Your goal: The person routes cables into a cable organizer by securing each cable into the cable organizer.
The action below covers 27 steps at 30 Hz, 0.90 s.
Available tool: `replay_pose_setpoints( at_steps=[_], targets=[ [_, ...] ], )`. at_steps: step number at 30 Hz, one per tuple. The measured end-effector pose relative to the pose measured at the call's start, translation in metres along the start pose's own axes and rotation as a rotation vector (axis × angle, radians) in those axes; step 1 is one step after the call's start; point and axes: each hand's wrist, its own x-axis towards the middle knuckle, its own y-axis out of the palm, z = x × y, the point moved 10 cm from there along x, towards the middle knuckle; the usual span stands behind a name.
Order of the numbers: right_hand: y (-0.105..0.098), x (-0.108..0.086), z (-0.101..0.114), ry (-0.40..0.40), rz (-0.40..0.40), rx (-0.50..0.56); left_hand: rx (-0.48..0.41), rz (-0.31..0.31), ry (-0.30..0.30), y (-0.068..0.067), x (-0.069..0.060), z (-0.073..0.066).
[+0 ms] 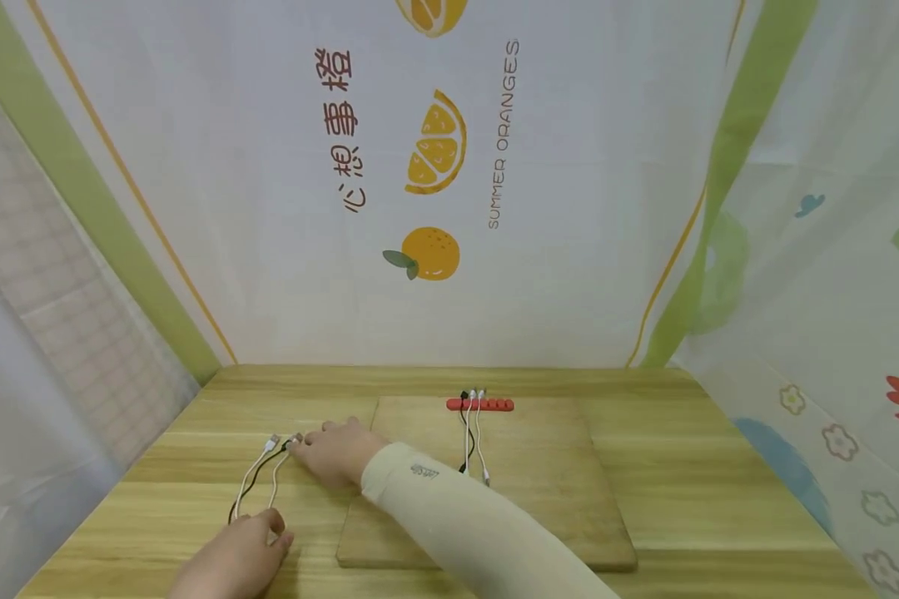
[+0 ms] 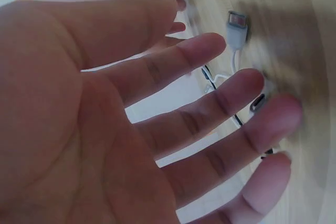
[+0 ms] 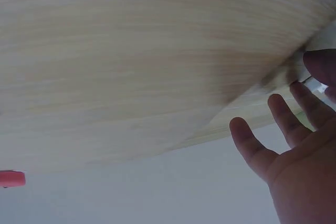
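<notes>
My right hand point(image 1: 337, 452) reaches left across the table, its thumb and a finger pinching the plug end of a white USB cable point(image 1: 275, 482). In the right wrist view, a bit of white plug point(image 3: 313, 84) shows by the thumb; the other fingers spread loosely. A black cable point(image 1: 253, 476) and another white cable point(image 1: 250, 475) lie beside it. Near their lower ends rests my left hand point(image 1: 235, 556), which covers part of them. Its fingers are extended and apart in the left wrist view, with a white USB plug point(image 2: 237, 31) beyond the fingertips.
A wooden board point(image 1: 539, 516) lies mid-table under the right forearm. On its far edge sits a red cable holder point(image 1: 499, 405) with one black cable and two white cables in its left slots. A printed curtain point(image 1: 569, 249) hangs behind the table.
</notes>
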Motion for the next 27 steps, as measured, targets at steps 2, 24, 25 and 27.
replay_pose_setpoints(
  at_steps=[2,24,25,27],
  targets=[
    [-0.001,0.0,0.003,0.0,-0.007,0.005,-0.016,0.003,0.0,0.003,0.0,0.0],
    [-0.01,0.001,0.02,-0.093,-0.081,-0.192,-0.068,-0.011,-0.035,0.022,0.015,0.027],
    [-0.011,0.001,0.02,-0.095,-0.084,-0.195,-0.06,-0.013,-0.053,0.021,0.016,0.029],
    [-0.011,0.002,0.021,-0.093,-0.088,-0.191,-0.072,-0.022,-0.062,0.018,0.014,0.03]
  ],
)
